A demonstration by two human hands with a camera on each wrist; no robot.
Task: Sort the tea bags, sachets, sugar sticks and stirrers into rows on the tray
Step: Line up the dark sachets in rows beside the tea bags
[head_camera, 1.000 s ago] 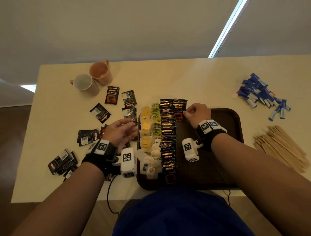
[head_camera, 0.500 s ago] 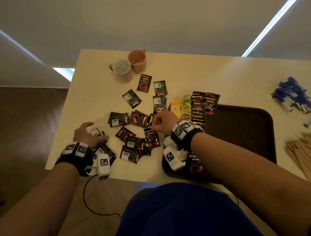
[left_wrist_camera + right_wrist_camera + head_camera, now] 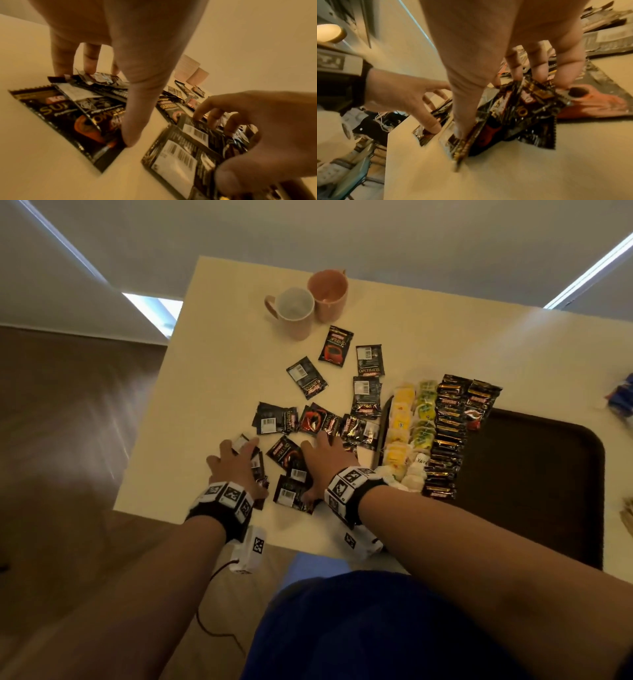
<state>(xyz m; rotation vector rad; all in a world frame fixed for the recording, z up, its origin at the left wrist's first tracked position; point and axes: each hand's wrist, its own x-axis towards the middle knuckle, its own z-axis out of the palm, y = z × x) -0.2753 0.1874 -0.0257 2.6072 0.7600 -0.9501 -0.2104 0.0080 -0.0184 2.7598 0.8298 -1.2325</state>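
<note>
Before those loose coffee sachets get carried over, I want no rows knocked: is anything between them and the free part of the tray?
Yes. The tea bag rows and coffee sachet rows on the tray's left side lie between the loose coffee sachets under both hands and the bare area on its right.

Two mugs (image 3: pixel 310 302) stand on the table, one tray (image 3: pixel 548 491) lies there, and two hands (image 3: pixel 236 467) are in view; the sachets (image 3: pixel 306 377) overlap too much to count.

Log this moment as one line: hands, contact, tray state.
left hand: fingers on sachet pile | right hand: gathering loose sachets | tray: tea-bag and sachet rows along left edge
</note>
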